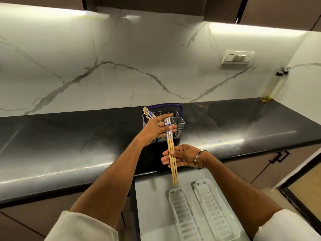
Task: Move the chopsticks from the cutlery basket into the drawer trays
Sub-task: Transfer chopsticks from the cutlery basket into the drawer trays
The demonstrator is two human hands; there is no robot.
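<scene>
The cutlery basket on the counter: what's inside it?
More chopsticks stand in the left end of the cutlery basket. Its other visible compartments look empty; the left hand covers some.

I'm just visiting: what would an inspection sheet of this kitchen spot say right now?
Surface: black countertop, glossy, above an open drawer.
Job's things: bundle of chopsticks held over the drawer; more chopsticks stand in the cutlery basket; two white trays in the drawer hold no chopsticks.
Clutter: oil bottle in the far corner.
Hands: left hand pinches the bundle's patterned tops; right hand grips its middle.
Cables: nothing seen.
Surroundings: marble backsplash, switch plate, under-cabinet lights.
</scene>
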